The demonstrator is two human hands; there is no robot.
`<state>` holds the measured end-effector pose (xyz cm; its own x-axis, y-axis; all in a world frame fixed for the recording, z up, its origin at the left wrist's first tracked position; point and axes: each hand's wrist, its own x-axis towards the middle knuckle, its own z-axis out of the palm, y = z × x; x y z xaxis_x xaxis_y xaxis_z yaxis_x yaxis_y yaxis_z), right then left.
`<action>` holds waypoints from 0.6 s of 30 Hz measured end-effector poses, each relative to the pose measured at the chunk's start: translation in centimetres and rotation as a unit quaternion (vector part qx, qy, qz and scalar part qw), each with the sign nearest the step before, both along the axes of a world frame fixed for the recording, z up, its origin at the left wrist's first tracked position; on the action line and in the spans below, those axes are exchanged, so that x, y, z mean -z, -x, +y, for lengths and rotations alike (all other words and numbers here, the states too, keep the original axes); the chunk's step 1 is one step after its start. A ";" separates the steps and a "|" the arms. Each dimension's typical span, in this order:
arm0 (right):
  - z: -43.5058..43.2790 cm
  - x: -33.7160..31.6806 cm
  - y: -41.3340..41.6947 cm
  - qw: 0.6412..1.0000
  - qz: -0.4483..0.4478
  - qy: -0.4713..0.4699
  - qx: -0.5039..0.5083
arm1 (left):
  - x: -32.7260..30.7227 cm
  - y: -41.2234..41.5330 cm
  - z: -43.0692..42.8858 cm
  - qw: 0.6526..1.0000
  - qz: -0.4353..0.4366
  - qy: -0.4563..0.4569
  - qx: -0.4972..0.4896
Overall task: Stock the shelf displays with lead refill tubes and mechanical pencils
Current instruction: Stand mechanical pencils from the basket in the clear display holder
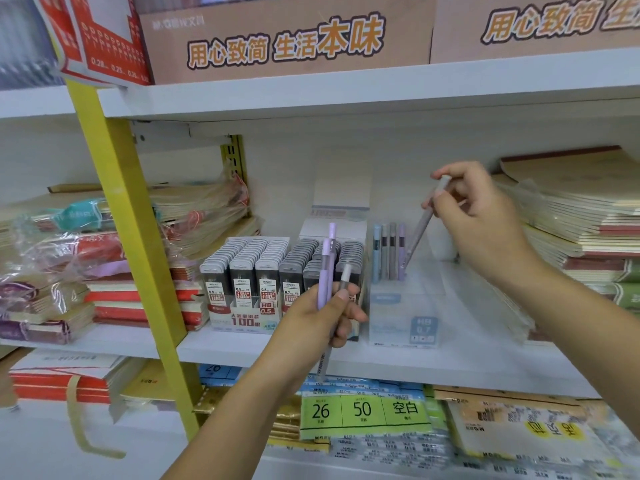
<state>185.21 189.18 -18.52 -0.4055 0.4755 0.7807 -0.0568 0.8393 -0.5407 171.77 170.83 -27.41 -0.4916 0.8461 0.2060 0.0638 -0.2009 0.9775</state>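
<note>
The left hand (332, 315) is in the middle of the view, in front of the shelf (242, 344). Its fingers are curled round a small bunch of pencils (325, 268), lilac and grey, which stand almost upright with their lower ends sticking out below the fist.

To the right and higher, the right hand (485, 220) pinches the top part of one grey-lilac pencil (420, 233) between thumb and fingertips. This pencil tilts down to the left, with its tip at the open top of the clear box (401, 317), which stands on the shelf and bears an HB 0.7 label. Four pencils (388, 251), one blue, two grey and one lilac, stand upright along the far side of that box, just left of the tilted one.

Just left of the clear box stand rows of lead refill tubes (256, 265) in their display cartons, packed close, with 0.5 and 0.7 labels on the near side.

Stacks of notebooks (571, 209) lie on the far right of the shelf, and wrapped notebooks (114, 299) lie on the left behind a yellow post (131, 220). Cardboard boxes (284, 39) sit on the shelf above, and paper packs (363, 410) with green labels lie on the one below.
</note>
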 end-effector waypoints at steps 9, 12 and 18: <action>3.2 1.7 1.5 0.977 -0.178 -0.093 0.071 | 0.4 0.5 -0.1 1.000 0.013 0.010 0.006; 3.2 2.3 2.2 0.973 -0.194 -0.111 0.063 | 0.5 0.7 -0.1 1.000 0.020 0.014 0.001; 3.2 2.2 2.8 0.964 -0.209 -0.153 0.065 | 0.7 1.0 0.1 1.000 0.028 0.007 -0.001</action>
<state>182.41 192.42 -20.71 -0.6677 0.3173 0.6734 0.2292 0.9483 -0.2196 170.81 170.89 -28.13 -0.4818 0.8479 0.2213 0.1195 -0.1866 0.9751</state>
